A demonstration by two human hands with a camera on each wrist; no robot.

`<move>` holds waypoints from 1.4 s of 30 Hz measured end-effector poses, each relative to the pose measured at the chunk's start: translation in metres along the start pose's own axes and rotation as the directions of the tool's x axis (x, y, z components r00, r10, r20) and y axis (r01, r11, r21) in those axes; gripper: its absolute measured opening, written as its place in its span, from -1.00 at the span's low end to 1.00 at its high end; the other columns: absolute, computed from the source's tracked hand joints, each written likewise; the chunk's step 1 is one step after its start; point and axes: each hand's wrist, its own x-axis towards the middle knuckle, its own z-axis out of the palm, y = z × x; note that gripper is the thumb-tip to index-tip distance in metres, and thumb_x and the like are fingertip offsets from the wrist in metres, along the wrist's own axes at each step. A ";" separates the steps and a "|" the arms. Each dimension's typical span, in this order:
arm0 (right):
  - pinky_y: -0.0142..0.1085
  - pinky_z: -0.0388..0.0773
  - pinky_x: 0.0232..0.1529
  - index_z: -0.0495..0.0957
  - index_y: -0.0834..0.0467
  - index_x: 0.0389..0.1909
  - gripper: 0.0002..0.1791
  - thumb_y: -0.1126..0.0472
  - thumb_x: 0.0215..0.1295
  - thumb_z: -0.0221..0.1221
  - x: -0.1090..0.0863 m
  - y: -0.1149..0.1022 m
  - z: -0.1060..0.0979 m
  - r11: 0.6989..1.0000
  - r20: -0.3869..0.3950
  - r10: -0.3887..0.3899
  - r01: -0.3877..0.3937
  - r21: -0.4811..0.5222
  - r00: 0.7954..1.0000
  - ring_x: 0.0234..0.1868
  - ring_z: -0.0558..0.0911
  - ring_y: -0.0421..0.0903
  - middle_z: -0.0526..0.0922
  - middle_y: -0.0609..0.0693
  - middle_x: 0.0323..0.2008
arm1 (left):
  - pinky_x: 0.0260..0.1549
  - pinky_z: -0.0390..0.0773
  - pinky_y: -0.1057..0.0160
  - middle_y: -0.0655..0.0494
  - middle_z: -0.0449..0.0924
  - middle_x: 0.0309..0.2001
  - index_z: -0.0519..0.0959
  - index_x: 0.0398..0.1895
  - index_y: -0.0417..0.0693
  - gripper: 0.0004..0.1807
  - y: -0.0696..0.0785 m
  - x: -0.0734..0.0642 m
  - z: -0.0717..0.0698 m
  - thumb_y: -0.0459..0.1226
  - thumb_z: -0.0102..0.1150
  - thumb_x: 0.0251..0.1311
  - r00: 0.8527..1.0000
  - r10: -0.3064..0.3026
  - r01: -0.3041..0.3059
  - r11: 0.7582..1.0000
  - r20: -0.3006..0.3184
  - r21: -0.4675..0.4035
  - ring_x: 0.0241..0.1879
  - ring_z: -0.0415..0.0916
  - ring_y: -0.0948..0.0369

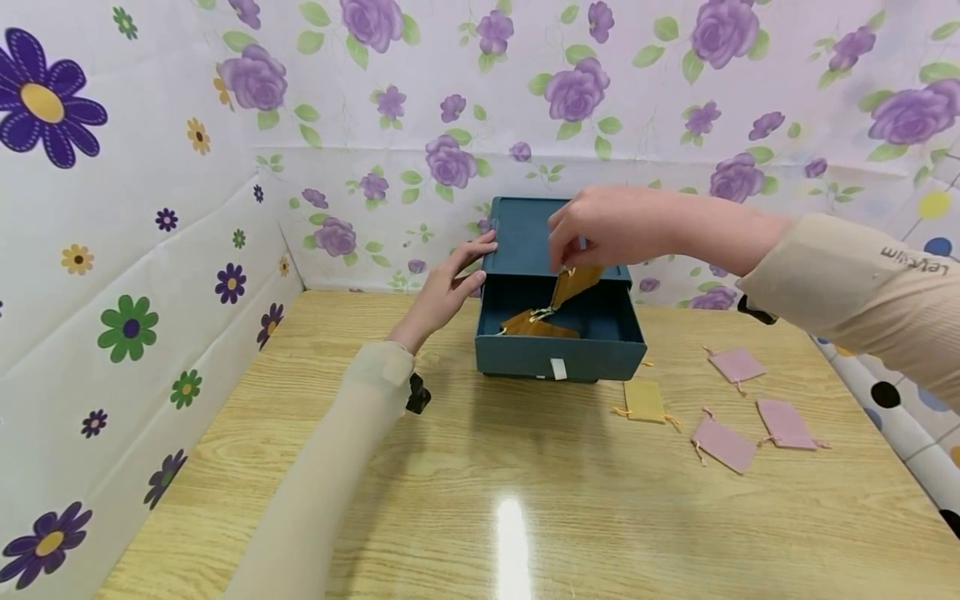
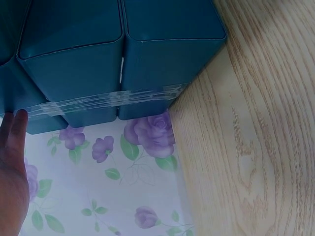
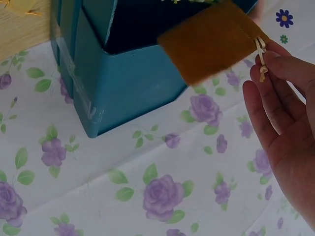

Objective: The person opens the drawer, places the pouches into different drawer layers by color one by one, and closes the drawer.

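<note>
A dark teal drawer box [image 1: 525, 237] stands against the back cloth, its top drawer [image 1: 513, 357] pulled out towards me. My right hand [image 1: 611, 225] pinches a brown drawstring pouch [image 1: 576, 286] by its corded end, above the drawer. In the right wrist view the pouch [image 3: 211, 44] hangs between thumb and fingers, pale cord showing. More brown pouch fabric [image 1: 546, 327] lies inside the drawer; how many pieces, I cannot tell. On the box's left side, near its top edge, rest the extended fingers of my left hand [image 1: 447, 292]. Clear tape [image 2: 118, 98] runs round the stacked drawers.
To the right of the box, a yellow pouch [image 1: 644, 402] lies on the wooden table [image 1: 450, 500]. Further right are three pink pouches, one at the back [image 1: 737, 365] and two nearer me. Flowered cloth [image 1: 360, 125] covers the back and left sides.
</note>
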 end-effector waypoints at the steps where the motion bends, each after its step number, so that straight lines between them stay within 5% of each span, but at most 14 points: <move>1: -0.22 0.69 -0.18 0.75 0.03 -0.23 -0.83 0.32 0.34 0.22 0.001 -0.001 0.000 1.000 0.001 -0.004 0.004 0.005 1.000 -0.29 0.65 -0.15 0.71 -0.06 -0.24 | 0.35 0.41 -0.12 -0.12 0.08 0.56 0.30 0.40 -0.24 -0.55 0.000 0.000 0.000 -0.39 -0.11 0.49 1.000 -0.001 0.001 1.000 0.001 0.000 0.52 0.13 -0.07; 16: -0.28 0.67 -0.18 0.75 0.04 -0.21 -0.82 0.32 0.36 0.20 0.010 -0.005 0.005 0.999 0.045 -0.025 0.023 0.045 0.999 -0.28 0.65 -0.17 0.71 -0.05 -0.19 | 0.36 0.41 -0.11 -0.09 0.08 0.56 0.29 0.42 -0.22 -0.54 0.000 0.000 0.000 -0.38 -0.11 0.49 1.000 -0.017 0.017 1.000 0.002 -0.007 0.53 0.11 -0.05; 30: -0.28 0.66 -0.20 0.74 0.03 -0.24 -0.79 0.36 0.34 0.19 -0.002 0.006 0.000 0.999 0.082 0.005 -0.009 0.052 0.997 -0.29 0.63 -0.20 0.74 -0.07 -0.21 | 0.35 0.41 -0.12 -0.10 0.09 0.56 0.30 0.41 -0.23 -0.54 -0.001 0.001 -0.002 -0.37 -0.11 0.49 1.000 0.010 -0.010 1.000 -0.005 0.027 0.52 0.13 -0.06; 42: -0.22 0.70 -0.08 0.74 0.08 -0.16 -0.81 0.34 0.36 0.18 0.027 -0.001 0.012 0.995 0.141 0.003 -0.018 0.101 0.990 -0.21 0.69 -0.12 0.75 -0.01 -0.13 | 0.37 0.40 -0.11 -0.09 0.06 0.57 0.27 0.43 -0.20 -0.52 -0.001 0.000 0.000 -0.30 -0.10 0.51 1.000 -0.023 0.023 1.000 0.009 0.011 0.52 0.13 -0.03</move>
